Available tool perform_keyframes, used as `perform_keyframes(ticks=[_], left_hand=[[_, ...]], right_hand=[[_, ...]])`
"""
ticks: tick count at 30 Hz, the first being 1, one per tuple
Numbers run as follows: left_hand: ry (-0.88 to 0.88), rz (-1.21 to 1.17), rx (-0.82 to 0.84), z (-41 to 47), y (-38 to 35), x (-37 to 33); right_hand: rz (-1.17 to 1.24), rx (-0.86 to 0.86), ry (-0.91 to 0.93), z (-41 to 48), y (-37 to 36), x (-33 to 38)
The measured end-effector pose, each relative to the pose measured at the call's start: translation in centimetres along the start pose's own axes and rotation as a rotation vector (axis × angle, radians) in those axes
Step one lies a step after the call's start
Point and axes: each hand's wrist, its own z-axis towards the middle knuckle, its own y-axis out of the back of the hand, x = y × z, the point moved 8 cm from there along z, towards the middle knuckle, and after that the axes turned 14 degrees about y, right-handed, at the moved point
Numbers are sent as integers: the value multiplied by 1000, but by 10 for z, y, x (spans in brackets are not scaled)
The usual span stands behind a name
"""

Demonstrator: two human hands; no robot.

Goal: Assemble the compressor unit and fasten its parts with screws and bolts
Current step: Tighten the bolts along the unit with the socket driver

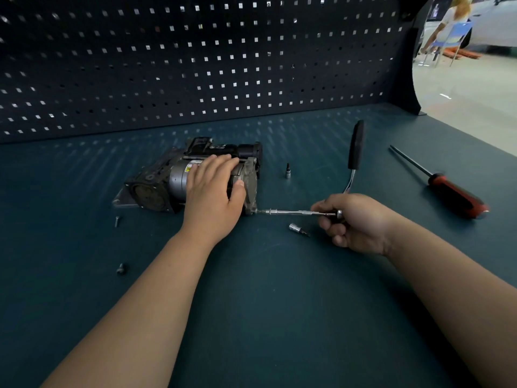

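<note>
Compressor unit (151, 189) sits on the teal bench (251, 303) around 11 o'clock. Left hand (215, 189) is laid flat over its motor can, thumb on the end bracket. Right hand (355, 222), at its 3 o'clock, is clenched round the ratchet (355, 147), and the extension bar (291, 212) touches the bracket's lower corner. Red screwdriver (453, 191) lies off at 2 o'clock, two loose screws (117, 221) at 8.
</note>
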Motion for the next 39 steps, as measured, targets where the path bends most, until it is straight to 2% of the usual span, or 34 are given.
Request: perform_keyframes(ticks=[2, 5, 8, 12, 15, 22, 24, 26, 28, 29, 30, 35, 39], left_hand=[[-26, -1, 19, -3, 2, -4], [-266, 99, 70, -19, -7, -34], [-431, 394, 241, -38, -41, -57], [-374, 488, 230, -36, -53, -52], [-350, 491, 219, -34, -52, -51], [-345, 490, 211, -33, -54, -49], [-351, 481, 203, -32, -56, -48], [-346, 472, 201, -30, -58, -47], [-332, 468, 200, -28, -59, -47], [-327, 470, 196, -27, -60, -47], [-323, 476, 194, -27, -60, -47], [-320, 418, 183, -32, -56, -47], [-323, 398, 173, -31, -54, -49]], right_hand=[[-225, -48, 83, 1, 7, 5], [-707, -111, 144, 0, 19, 16], [-863, -67, 110, -4, 19, 20], [-786, -30, 85, -7, 20, 19], [-561, -50, 110, -4, 23, 17], [-47, 19, 116, -5, 26, 3], [25, 61, 171, -8, 23, 6], [-177, 122, 305, -12, 21, 18], [-612, 153, 491, -17, 21, 35], [-744, 157, 547, -18, 21, 38], [-772, 131, 560, -17, 24, 38], [-435, -61, 430, -11, 30, 28], [-537, -126, 295, -9, 31, 18]])
